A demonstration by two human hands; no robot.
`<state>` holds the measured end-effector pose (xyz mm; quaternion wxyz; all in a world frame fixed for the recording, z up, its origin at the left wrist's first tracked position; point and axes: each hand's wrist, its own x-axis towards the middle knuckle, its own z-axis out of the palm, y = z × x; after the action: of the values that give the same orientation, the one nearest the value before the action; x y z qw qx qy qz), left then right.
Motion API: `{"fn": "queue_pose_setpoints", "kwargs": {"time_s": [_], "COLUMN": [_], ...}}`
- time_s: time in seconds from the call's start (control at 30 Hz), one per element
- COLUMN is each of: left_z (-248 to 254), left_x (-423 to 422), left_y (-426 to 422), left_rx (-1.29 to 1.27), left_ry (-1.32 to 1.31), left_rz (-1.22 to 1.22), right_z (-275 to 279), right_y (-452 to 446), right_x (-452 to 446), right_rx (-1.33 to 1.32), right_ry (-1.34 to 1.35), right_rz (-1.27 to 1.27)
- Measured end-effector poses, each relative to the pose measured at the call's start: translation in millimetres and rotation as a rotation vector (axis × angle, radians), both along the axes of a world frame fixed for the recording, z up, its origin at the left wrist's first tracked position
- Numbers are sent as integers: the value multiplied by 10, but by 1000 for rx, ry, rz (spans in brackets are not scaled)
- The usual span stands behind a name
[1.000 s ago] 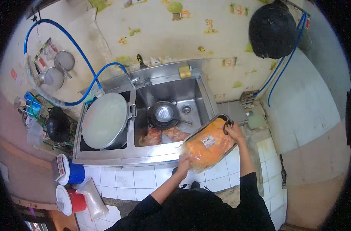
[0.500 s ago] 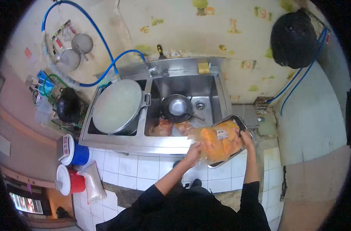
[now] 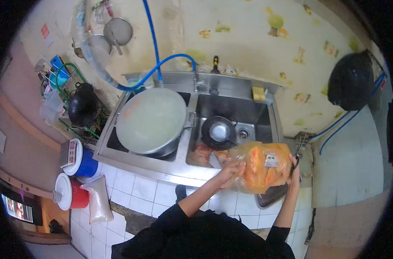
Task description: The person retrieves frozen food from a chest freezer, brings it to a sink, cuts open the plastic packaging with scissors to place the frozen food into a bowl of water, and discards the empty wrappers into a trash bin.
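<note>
My left hand [image 3: 232,173] is closed on the left end of a clear plastic bag [image 3: 265,166] of orange-coloured meat pieces, which bears a white printed label [image 3: 271,159]. At the bag's right edge, my right hand [image 3: 294,170] is closed around the black handles of what look like scissors [image 3: 297,153], blades pointing up and away. Those fingers also touch the bag. Under the bag's lower right part shows a metal tray [image 3: 272,197], mostly hidden. Bagged reddish meat [image 3: 200,155] lies in the sink's near left corner.
In the steel sink [image 3: 259,110] sit a dark pan [image 3: 208,137] and a perforated strainer [image 3: 220,130]. A large lidded pot [image 3: 152,121] fills the left basin. A yellow sponge [image 3: 258,93] rests on the rim. Blue and red buckets [image 3: 83,194] and a white sack [image 3: 98,199] stand left.
The view has shifted, so the sink appears farther right. The bag is lifted nearer and its label faces up more squarely. The scissor blades now show beside my right hand.
</note>
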<state>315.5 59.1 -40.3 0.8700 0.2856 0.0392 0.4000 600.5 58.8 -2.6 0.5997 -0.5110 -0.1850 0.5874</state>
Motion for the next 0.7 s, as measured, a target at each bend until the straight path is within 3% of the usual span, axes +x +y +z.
{"fn": "queue_pose_setpoints", "kwargs": {"time_s": [0.17, 0.33, 0.37, 0.47, 0.5, 0.6, 0.7], "left_z": [349, 145, 223, 105, 305, -70, -513], "left_x": [-1083, -2165, -2361, -2733, -2828, -3102, -3412], "left_y": [578, 1152, 1229, 1402, 1380, 1622, 1870], "left_rx": [-126, -122, -67, -272, -237, -236, -231], "left_ry": [221, 139, 9, 180, 223, 306, 205], "left_rz": [110, 244, 124, 290, 259, 411, 357], "right_z": [235, -154, -203, -220, -305, -787, -824], "right_y": [608, 1380, 1509, 1694, 1752, 2006, 2065], "right_x": [-953, -2042, -2245, -2839, -2974, -3251, -3505], "right_rx": [12, -41, -61, -92, -85, -35, -10], "right_ry": [73, 244, 213, 125, 133, 203, 248], "right_rz": [270, 294, 288, 257, 262, 234, 144]}}
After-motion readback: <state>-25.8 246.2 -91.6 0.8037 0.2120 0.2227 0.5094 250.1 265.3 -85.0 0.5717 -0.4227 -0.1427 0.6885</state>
